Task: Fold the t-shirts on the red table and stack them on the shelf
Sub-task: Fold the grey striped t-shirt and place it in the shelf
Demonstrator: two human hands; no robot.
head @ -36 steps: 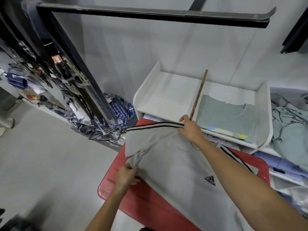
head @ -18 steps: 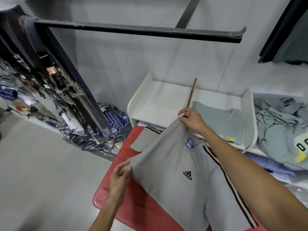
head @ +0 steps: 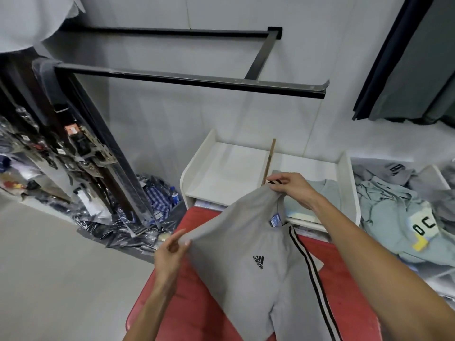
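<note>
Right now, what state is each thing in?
Grey t-shirt: unfolded, held up over the red table.
Left hand: pinching the shirt's edge.
Right hand: gripping its shoulder.
Shelf: left compartment bare, folded green t-shirt in right.

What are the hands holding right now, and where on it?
The grey t-shirt: right hand pinches the shoulder by the collar, left hand pinches its left edge.

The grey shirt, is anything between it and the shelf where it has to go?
Nothing visible blocks it. Both hands hold the grey shirt above the red table; the shelf lies just beyond, its left bay bare.
</note>
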